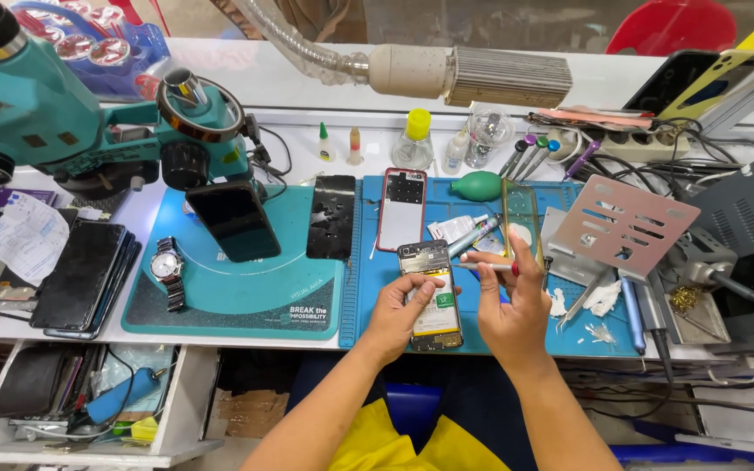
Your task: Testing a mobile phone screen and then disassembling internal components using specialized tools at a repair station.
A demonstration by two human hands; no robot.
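Left hand [400, 307] grips opened phone [432, 295] (mat's near edge); right hand [510, 307] pinches red-tipped tool [492, 267].

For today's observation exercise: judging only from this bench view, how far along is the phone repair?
Done: the opened phone has its back off, with its insides bare. A red-edged phone and a clear case lie on the blue mat. In hand: the left hand grips the opened phone while the right hand holds a thin red-tipped tool beside it. Left: the phone is not yet closed up.
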